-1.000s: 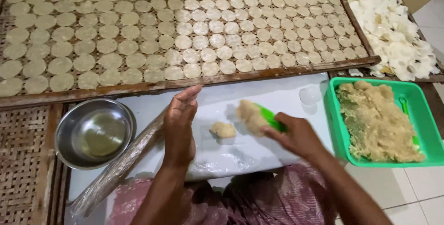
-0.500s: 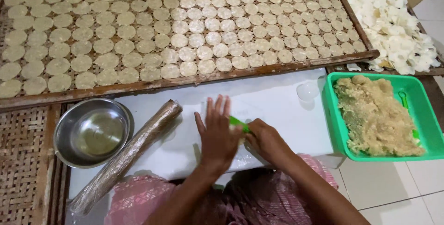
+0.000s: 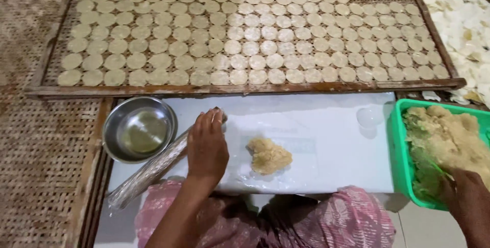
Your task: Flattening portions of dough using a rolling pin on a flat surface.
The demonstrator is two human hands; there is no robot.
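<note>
1. The left hand [image 3: 206,146] lies palm down, fingers loosely extended, on the white plastic-covered table [image 3: 337,141] near its left edge; its grip is open and holds nothing.
2. Its fingertips [image 3: 213,116] touch the upper end of a long plastic-wrapped rolling pin [image 3: 153,171], which lies slanted from the table's near left corner up towards the hand.
3. A small pale-brown lump of crumbly dough [image 3: 269,156] sits on a clear plastic sheet [image 3: 275,174] at the middle of the table, just right of the left hand and apart from it.
4. The right hand [image 3: 467,202] reaches into the near end of a green rectangular plastic tub [image 3: 397,141] beyond the table's right edge; whether its grip is closed on anything cannot be told, since the fingers are buried in the mass.
5. The tub holds a heap of the same pale-brown crumbly dough [image 3: 449,135].
6. A round steel bowl [image 3: 139,128] stands at the table's far left corner, just beside the rolling pin.
7. A small clear round cup [image 3: 368,118] stands near the table's far right corner.
8. Along the table's far edge lies a woven bamboo tray with a wooden frame [image 3: 240,89], covered with rows of flat pale dough discs [image 3: 255,49].
</note>
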